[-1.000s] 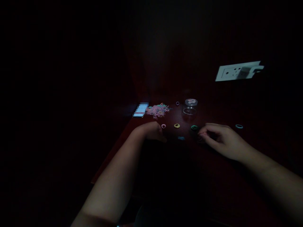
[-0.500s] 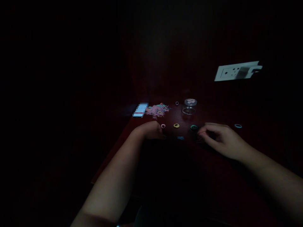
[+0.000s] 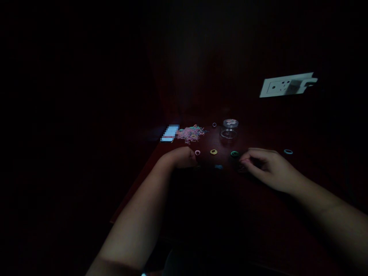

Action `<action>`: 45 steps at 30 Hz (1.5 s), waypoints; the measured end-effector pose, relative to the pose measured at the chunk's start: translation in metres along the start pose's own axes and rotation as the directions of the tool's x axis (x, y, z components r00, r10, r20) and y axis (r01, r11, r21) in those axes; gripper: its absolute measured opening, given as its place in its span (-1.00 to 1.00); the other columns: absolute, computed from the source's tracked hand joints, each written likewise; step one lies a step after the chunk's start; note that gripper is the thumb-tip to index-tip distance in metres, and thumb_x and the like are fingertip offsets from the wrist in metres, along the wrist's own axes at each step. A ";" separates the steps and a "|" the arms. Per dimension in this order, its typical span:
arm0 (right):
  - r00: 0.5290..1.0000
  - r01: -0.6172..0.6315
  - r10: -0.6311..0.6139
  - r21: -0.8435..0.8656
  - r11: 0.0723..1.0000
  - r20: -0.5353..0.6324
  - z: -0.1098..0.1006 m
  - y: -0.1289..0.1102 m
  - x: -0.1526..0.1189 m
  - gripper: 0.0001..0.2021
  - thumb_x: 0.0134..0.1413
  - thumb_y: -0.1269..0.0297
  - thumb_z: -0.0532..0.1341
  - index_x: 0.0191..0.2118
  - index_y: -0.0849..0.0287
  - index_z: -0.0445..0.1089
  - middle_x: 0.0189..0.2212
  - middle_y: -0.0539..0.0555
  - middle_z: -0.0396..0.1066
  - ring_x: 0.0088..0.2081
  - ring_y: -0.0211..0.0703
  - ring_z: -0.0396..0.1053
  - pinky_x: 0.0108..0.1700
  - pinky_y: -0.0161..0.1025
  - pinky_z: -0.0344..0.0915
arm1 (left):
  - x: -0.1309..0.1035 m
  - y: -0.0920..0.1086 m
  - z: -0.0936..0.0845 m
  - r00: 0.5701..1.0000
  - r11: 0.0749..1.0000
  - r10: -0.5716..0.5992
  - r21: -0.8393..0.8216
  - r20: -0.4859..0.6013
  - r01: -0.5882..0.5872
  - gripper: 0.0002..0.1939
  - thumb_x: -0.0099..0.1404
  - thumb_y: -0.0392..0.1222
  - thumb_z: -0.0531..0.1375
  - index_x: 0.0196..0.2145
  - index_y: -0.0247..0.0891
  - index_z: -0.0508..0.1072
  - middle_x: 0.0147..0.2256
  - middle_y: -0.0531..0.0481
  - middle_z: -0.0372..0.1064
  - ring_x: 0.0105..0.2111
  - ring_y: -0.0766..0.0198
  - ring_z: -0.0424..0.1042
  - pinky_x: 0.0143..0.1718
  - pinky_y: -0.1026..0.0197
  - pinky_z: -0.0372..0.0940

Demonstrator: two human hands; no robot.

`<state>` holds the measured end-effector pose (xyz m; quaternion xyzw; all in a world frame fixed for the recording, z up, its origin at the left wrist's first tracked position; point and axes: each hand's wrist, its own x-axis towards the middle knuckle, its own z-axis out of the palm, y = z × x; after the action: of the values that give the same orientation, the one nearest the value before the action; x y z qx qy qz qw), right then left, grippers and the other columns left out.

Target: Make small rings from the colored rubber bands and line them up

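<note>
Dim light falls on a dark red table with small rubber bands on it. My left hand point(image 3: 183, 157) is bent at the wrist, its fingers curled and mostly hidden, beside a pink band point(image 3: 197, 152). My right hand point(image 3: 263, 165) is closed in a pinch, thumb against forefinger; whatever lies between the tips is too dark to make out. Just left of those fingertips is a green band group point(image 3: 234, 153). Between the hands are yellow bands point(image 3: 213, 152) and a blue clump point(image 3: 219, 167). Right of my right hand lies a light blue band point(image 3: 288, 151).
A lit phone point(image 3: 170, 133) lies at the left edge, against a pile of mostly pink rubber bands point(image 3: 190, 133). Behind stand a clear lidded jar point(image 3: 229, 129) and a single small band point(image 3: 214, 125). A white wall socket point(image 3: 283, 85) with a plug is at the right.
The whole view has shifted very slightly. Both hands keep nearly the same place and shape, and the bands lie as before.
</note>
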<state>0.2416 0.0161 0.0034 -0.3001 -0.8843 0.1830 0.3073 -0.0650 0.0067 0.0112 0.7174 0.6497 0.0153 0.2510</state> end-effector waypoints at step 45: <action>1.000 0.003 -0.003 0.009 1.000 -0.006 0.002 0.004 -0.001 -0.82 0.19 0.22 0.15 -0.37 0.17 0.40 -0.47 0.07 0.41 -0.43 -0.15 0.35 -0.36 -0.22 0.26 | 0.033 -0.034 0.008 0.858 0.985 -0.130 0.032 -0.496 0.168 -0.58 0.24 -0.30 0.09 0.06 -0.30 0.42 0.11 -0.23 0.36 0.07 0.08 0.36 0.13 0.16 0.21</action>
<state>0.2421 0.0184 -0.0007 -0.2980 -0.8831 0.1857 0.3113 -0.0884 0.0359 -0.0186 0.6462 0.7457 0.1539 0.0508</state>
